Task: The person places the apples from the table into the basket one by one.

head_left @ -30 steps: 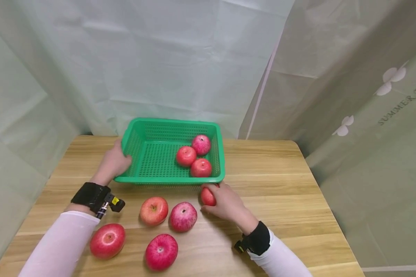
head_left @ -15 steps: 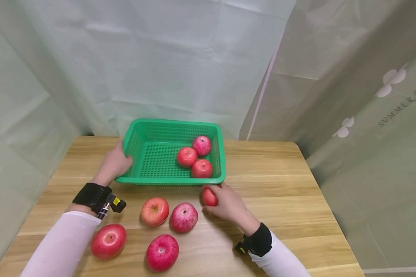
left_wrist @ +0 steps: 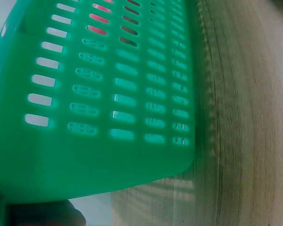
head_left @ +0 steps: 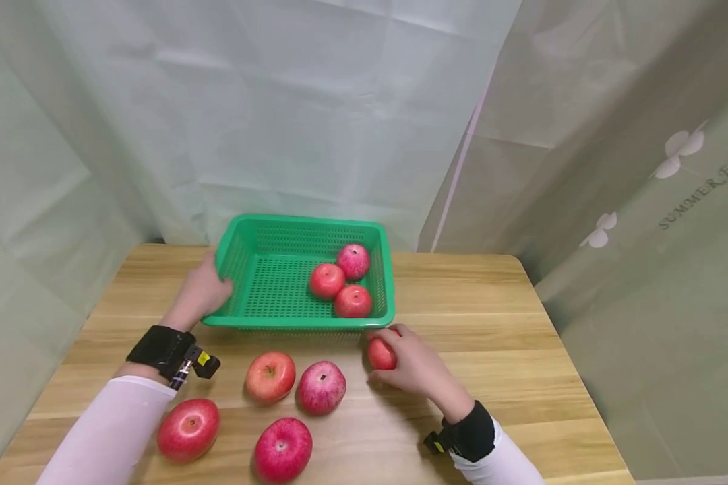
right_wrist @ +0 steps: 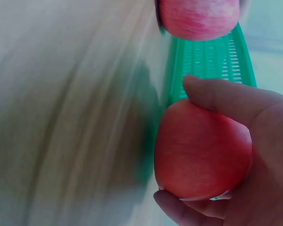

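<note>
My left hand [head_left: 205,288] grips the left rim of a green plastic basket [head_left: 297,322], its thumb over the inside edge. Three red apples sit together in the basket's right part, one of them an apple [head_left: 353,301] by the front wall. In front of the basket's right corner, my right hand [head_left: 415,364] holds a red apple [head_left: 382,353]. The right wrist view shows thumb and fingers curled round this apple [right_wrist: 203,150]. From the left wrist, the slotted basket wall [left_wrist: 99,155] fills much of the view, and most of the left hand is hidden.
On the wooden table [head_left: 491,323] lie several more apples: an orange-red apple [head_left: 270,377], a streaked pink apple [head_left: 321,388], a deep pink apple [head_left: 283,450] and a red apple [head_left: 189,430] near the left forearm. Pale curtain [head_left: 315,121] hangs behind the table.
My right hand has shifted slightly right and toward me with the apple, away from the basket's front wall. The left hand stays on the rim. The whole head view has dropped slightly.
</note>
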The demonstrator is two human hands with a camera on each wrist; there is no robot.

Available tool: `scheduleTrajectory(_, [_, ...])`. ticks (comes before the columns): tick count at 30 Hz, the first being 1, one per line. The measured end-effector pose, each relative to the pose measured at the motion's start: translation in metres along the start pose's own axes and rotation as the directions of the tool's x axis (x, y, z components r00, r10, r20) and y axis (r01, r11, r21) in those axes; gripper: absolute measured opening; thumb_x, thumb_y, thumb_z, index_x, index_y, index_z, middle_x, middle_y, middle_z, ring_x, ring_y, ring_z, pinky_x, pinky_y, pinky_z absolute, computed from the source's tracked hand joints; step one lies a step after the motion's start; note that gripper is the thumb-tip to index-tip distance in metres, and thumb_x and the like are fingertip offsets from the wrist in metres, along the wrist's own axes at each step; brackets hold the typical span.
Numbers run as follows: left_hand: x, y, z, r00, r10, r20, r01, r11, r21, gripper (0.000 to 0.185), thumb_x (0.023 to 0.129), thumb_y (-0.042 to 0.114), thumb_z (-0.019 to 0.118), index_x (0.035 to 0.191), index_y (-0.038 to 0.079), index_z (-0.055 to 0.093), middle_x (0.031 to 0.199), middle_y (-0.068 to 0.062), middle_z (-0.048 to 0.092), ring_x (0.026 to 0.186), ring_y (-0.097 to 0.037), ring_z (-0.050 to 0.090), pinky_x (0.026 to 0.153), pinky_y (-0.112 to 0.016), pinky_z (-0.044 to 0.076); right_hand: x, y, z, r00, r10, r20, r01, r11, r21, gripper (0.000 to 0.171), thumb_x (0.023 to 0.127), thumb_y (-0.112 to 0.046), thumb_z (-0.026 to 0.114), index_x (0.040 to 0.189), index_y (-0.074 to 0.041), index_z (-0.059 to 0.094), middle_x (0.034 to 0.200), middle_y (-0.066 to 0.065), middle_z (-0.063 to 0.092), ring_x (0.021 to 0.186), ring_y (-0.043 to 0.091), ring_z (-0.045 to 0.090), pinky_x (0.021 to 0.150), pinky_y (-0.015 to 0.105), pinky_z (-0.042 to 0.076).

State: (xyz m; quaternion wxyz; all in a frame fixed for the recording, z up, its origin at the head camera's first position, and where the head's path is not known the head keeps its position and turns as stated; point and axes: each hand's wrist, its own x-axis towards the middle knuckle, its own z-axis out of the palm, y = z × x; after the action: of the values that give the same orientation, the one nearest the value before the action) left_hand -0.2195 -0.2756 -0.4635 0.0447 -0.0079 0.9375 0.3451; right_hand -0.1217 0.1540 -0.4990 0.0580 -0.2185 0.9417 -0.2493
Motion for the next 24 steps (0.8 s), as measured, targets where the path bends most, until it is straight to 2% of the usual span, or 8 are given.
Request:
scheduleTrajectory(14, [0.0, 0.001, 0.0, 1.0, -0.028, 0.013, 0.028, 0.999, -0.016, 0.074, 0.103, 0.01, 0.047, 0.161, -0.017, 0.01, 0.128, -0.048, 0.052, 0.088, -0.042, 0.066, 0.061, -0.04, 0.055, -0.01, -0.005, -0.033, 0.996, -0.059, 0.07, 0.051, 0.992, 0.113, 0.067, 0.081, -0.034, 0.094, 0.141, -0.023, 0.065, 0.135, 0.009, 0.06, 0.108, 0.022, 0.066, 0.086, 0.045, 0.058])
scheduleTrajectory(24, [-0.002, 0.004, -0.001, 0.999, -0.036, 0.01, 0.036, 0.999, -0.011, 0.074, 0.103, 0.01, 0.047, 0.161, -0.017, 0.01, 0.129, -0.047, 0.052, 0.089, -0.042, 0.065, 0.061, -0.04, 0.054, -0.011, -0.016, -0.057, 0.99, -0.076, 0.121, 0.061, 0.991, 0.119, 0.068, 0.082, -0.043, 0.093, 0.143, -0.031, 0.065, 0.133, 0.001, 0.06, 0.105, 0.016, 0.066, 0.083, 0.038, 0.057])
